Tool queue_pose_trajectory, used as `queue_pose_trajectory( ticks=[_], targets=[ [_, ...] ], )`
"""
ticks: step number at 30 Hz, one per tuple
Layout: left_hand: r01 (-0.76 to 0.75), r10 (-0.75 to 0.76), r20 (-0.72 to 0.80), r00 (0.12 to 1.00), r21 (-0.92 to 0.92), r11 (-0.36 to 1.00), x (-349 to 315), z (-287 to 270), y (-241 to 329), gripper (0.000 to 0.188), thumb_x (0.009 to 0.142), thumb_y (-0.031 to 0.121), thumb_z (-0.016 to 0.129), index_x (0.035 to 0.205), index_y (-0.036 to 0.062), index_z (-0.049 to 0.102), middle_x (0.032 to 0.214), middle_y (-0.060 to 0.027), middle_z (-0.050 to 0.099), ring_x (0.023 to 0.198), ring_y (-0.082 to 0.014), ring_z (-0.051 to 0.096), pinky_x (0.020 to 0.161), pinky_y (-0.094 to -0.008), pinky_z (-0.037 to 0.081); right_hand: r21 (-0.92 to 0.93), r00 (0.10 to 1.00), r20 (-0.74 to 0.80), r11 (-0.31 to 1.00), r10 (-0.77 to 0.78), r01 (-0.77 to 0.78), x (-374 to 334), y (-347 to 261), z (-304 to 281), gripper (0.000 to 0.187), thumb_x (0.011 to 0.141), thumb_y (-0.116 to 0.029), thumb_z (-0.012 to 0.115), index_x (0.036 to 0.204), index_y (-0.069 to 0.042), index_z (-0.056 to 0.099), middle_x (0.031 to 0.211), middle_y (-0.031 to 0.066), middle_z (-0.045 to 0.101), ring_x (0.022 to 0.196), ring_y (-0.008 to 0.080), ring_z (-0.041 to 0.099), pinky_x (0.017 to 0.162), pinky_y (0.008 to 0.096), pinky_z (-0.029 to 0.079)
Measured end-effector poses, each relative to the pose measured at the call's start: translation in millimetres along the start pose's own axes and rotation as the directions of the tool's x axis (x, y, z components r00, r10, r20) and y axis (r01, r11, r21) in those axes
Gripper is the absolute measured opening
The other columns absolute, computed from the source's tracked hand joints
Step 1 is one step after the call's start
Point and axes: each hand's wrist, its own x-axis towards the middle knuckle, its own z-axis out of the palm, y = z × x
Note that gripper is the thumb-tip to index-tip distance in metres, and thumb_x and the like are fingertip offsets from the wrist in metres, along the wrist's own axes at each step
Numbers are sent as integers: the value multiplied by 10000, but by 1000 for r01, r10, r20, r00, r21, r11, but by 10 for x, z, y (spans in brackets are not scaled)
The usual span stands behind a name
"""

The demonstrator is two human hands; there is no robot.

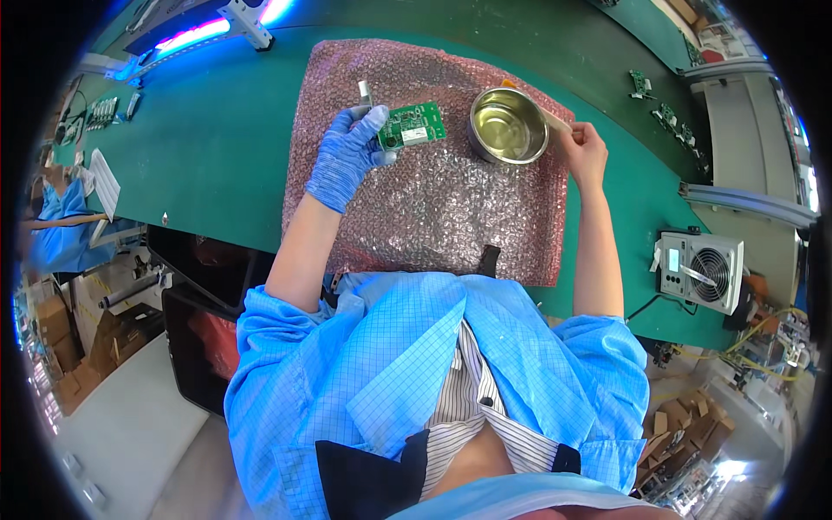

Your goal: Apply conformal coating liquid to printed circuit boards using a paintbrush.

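My left hand [338, 165], in a blue knit glove with pale fingertips, is closed on the edge of a green circuit board [426, 117]. The board is held over a sheet of pink bubble wrap [407, 217]. A white cylindrical piece [364, 92] stands up at the glove's fingertips. To the right of the board is a round metal bowl [476, 143] with clear yellowish liquid inside. My bare right hand [585, 156] pinches a pale, flat, stick-like handle [555, 122] at the bowl's right rim. The handle's other end cannot be made out.
The wrap lies on a green bench [234, 156]. A fan unit [702, 269] with a small screen stands at right. More circuit boards [667, 117] lie at far right, others [102, 111] at far left. A lit lamp [192, 35] is at the upper left. Black trays [195, 347] sit below the bench.
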Motion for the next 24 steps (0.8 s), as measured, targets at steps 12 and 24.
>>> queue_pose_trajectory(
  ticks=[12, 24],
  targets=[
    [-47, 47, -14, 999, -23, 999, -60, 89, 4, 333, 800, 296, 703, 1029, 87, 581, 860, -21, 606, 679, -102, 611, 432, -218, 500, 492, 995, 83, 867, 46, -81, 522, -472, 318, 261, 803, -220, 678, 959, -11, 670, 730, 6, 604, 612, 61, 533, 542, 221, 433],
    [82, -43, 194, 980, -194, 978, 52, -53, -111, 443, 803, 172, 667, 1189, 34, 498, 1010, -88, 603, 849, -188, 626, 617, -272, 557, 700, 997, 50, 710, 60, -78, -161, -752, -233, 217, 894, -220, 595, 938, -10, 629, 650, -13, 530, 528, 47, 470, 461, 180, 368]
  ],
)
